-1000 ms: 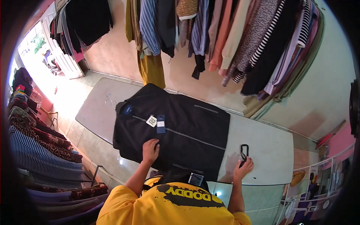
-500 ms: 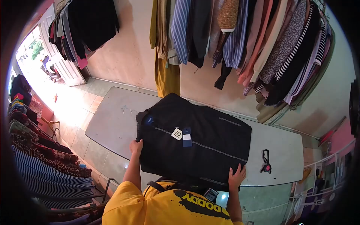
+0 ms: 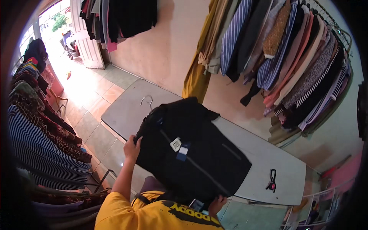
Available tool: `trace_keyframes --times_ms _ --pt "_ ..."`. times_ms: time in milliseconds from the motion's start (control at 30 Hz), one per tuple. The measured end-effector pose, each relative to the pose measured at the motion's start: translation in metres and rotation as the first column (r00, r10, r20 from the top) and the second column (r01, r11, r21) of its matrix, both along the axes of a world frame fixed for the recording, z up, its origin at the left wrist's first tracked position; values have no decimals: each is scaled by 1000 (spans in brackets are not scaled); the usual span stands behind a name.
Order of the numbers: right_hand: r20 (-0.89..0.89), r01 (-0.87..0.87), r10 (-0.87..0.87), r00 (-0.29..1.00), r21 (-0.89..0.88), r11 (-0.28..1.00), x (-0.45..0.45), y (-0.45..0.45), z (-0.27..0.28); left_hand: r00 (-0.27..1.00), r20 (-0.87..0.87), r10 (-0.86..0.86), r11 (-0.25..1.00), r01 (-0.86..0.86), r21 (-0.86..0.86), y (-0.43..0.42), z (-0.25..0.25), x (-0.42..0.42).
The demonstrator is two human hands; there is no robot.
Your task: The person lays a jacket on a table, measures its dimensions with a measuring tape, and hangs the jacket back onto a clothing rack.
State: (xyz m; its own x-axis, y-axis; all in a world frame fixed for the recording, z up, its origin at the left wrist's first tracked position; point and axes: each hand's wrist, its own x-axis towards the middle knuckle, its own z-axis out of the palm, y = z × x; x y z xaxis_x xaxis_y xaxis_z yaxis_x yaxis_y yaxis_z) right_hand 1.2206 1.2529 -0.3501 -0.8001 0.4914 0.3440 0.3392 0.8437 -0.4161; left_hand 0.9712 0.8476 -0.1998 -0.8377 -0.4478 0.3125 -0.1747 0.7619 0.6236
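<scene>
A black garment with a pale front seam lies partly on the grey table, its near side over the table edge. My left hand grips its shoulder edge at the left. At the lower right my right hand holds the hem near its corner. A white square tag and a dark blue tag hang on the front. From the collar the metal hook of a hanger sticks out. A black strap item with a red spot rests on the table's right part.
Clothes hang on a rail along the wall at the upper right. More garments hang near the white door. A rack of patterned and striped clothes stands at the left. White shelving is at the lower right.
The garment has turned and shifted toward me. Both hands have taken hold of its edges, and my right hand has moved down and left. The hanger hook shows more upright. The view has shifted.
</scene>
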Motion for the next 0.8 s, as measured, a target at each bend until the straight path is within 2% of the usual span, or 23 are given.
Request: trace_keyframes --times_ms 33,67,100,133,167,200,233,267,367,433,467,500,567,633,667,733,767,800 --pt "54 -67 75 996 -127 990 6 -12 -7 998 -66 -17 998 14 -56 -11 2 10" --pt "108 -143 165 980 -185 972 13 -23 -21 997 -79 -16 998 11 -69 -21 6 20" --pt "95 -144 165 982 -199 969 7 -32 -26 998 -58 -25 996 20 -86 -32 11 30" --pt "362 -169 293 885 -337 926 8 -43 -31 999 -24 -37 994 34 -107 -45 15 37" --pt "578 -147 432 692 -474 868 19 -53 -33 999 -7 -44 991 43 -126 -58 17 42" --pt "495 -282 545 677 -509 813 40 -53 -84 995 -72 -62 984 49 -172 -71 19 51" --pt "420 -545 833 360 -630 553 55 -40 -142 988 -132 -82 976 52 -213 -84 20 62" --pt "424 -531 835 349 -645 550 66 -54 -119 985 -155 -76 983 49 -174 -97 25 72" --pt "451 -481 762 465 -593 645 3 -92 -13 964 -254 -74 968 9 -249 -145 45 99" --pt "134 -578 690 711 -448 682 -37 -108 24 885 -454 -106 938 -63 -341 -181 42 105" --pt "21 -576 629 777 -381 723 -65 -116 40 868 -487 -92 952 -66 -297 -195 44 107" --pt "-101 -560 560 822 -319 765 -95 -124 57 866 -492 -90 951 -72 -301 -206 45 109" --pt "-307 -554 485 819 -202 808 -155 -146 88 892 -452 14 929 -179 -323 -231 47 110" --pt "-310 -462 389 868 -214 861 -209 -179 123 829 -539 -148 898 -117 -425 -259 51 100" --pt "-315 -461 385 867 -215 861 -231 -195 129 813 -562 -153 890 -134 -435 -274 53 93" --pt "-3 -488 489 872 41 872 -267 -228 125 781 -601 -171 896 -130 -424 -304 61 82" --pt "-3 -488 489 872 39 872 -275 -248 113 782 -599 -172 896 -129 -426 -321 67 76" --pt "88 -581 576 813 62 811 -280 -270 95 776 -601 -192 903 -100 -417 -336 73 72"
